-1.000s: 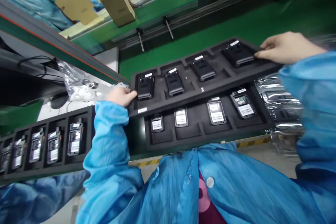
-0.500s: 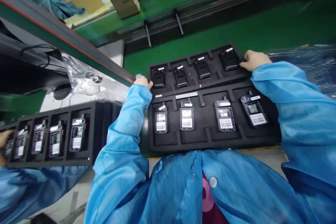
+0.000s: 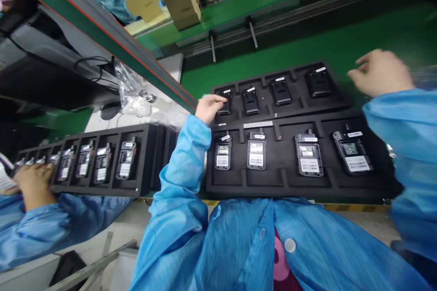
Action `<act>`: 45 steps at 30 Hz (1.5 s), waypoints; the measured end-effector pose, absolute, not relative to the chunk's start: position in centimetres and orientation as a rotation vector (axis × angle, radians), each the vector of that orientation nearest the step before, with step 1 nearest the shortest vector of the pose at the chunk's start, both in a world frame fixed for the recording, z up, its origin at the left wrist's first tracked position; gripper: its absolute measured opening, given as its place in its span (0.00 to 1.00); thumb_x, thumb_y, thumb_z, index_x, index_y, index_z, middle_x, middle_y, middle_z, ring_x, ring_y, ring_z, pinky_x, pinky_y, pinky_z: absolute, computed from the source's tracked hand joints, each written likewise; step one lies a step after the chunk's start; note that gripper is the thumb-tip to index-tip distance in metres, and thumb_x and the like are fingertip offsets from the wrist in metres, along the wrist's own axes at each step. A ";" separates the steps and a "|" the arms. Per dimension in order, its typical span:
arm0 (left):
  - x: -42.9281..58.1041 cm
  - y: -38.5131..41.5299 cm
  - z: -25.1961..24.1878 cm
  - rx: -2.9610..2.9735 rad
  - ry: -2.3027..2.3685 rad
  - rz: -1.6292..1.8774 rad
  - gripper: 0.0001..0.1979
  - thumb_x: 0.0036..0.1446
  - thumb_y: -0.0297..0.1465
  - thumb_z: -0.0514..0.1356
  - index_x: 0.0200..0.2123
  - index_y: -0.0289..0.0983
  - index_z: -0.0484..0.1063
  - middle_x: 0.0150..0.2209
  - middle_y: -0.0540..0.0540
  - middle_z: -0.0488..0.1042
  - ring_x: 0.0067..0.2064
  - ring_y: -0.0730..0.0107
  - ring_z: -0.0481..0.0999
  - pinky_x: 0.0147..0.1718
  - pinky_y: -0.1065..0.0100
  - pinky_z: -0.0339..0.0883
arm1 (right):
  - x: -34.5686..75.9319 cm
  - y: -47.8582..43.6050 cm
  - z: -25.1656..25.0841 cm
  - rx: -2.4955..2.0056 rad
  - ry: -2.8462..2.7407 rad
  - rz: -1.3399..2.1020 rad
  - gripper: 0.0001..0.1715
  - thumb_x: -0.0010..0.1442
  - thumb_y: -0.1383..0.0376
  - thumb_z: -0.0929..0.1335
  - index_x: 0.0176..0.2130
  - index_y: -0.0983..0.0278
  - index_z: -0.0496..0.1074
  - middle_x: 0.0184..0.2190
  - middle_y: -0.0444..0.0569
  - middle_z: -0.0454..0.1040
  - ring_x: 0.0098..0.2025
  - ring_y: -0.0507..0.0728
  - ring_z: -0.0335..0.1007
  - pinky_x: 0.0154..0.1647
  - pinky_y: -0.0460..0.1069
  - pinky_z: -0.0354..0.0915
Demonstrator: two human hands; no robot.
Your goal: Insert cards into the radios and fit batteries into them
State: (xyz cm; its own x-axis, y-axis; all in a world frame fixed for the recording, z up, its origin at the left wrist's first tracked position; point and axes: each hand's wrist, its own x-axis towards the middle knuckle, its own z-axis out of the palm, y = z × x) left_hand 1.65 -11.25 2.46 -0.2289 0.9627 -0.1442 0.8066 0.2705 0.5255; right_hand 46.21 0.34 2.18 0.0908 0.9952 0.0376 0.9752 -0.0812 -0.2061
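A green-topped desk (image 3: 341, 41) carries a black foam tray (image 3: 273, 192) holding eight rugged handsets (image 3: 282, 91) in two rows: the upper four closed in black, the lower four (image 3: 309, 154) showing labelled backs. Further left, a co-worker's hand (image 3: 34, 182) rests on a second foam tray (image 3: 102, 188). The left hand (image 3: 207, 109) lies over the upper row's end handset (image 3: 225, 102), though whether it grips is impossible to tell. The right hand (image 3: 380, 72) hangs open, fingers spread and blurred, just beside the tray, touching nothing
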 end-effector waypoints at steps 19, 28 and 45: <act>15.3 -22.7 4.9 0.932 0.581 0.749 0.46 0.40 0.40 0.64 0.66 0.49 0.61 0.24 0.57 0.45 0.23 0.76 0.47 0.24 0.67 0.49 | 35.5 -19.8 6.6 -1.109 -1.833 1.146 0.06 0.58 0.61 0.72 0.37 0.59 0.74 0.37 0.45 0.77 0.36 0.55 0.72 0.37 0.53 0.70; 16.7 -22.1 4.9 0.819 0.715 0.807 0.36 0.42 0.41 0.64 0.58 0.46 0.69 0.28 0.53 0.55 0.27 0.76 0.53 0.26 0.66 0.54 | 36.9 -20.2 6.8 -1.134 -1.614 1.248 0.08 0.59 0.59 0.73 0.34 0.59 0.72 0.33 0.46 0.74 0.35 0.55 0.71 0.39 0.53 0.71; 24.9 -16.5 0.3 1.119 0.846 0.888 0.15 0.63 0.42 0.57 0.32 0.37 0.75 0.26 0.50 0.67 0.28 0.75 0.64 0.31 0.68 0.63 | 50.8 -17.8 8.0 -1.397 -2.339 0.778 0.11 0.66 0.56 0.68 0.37 0.60 0.74 0.36 0.48 0.76 0.38 0.56 0.70 0.42 0.54 0.63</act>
State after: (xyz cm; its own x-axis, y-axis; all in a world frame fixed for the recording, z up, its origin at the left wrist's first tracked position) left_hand 24.90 -16.49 0.35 0.4054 0.9068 -0.1154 -0.1584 0.1941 0.9681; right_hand 50.79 -17.84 8.02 -0.4782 0.8781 -0.0140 0.7116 0.3781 -0.5922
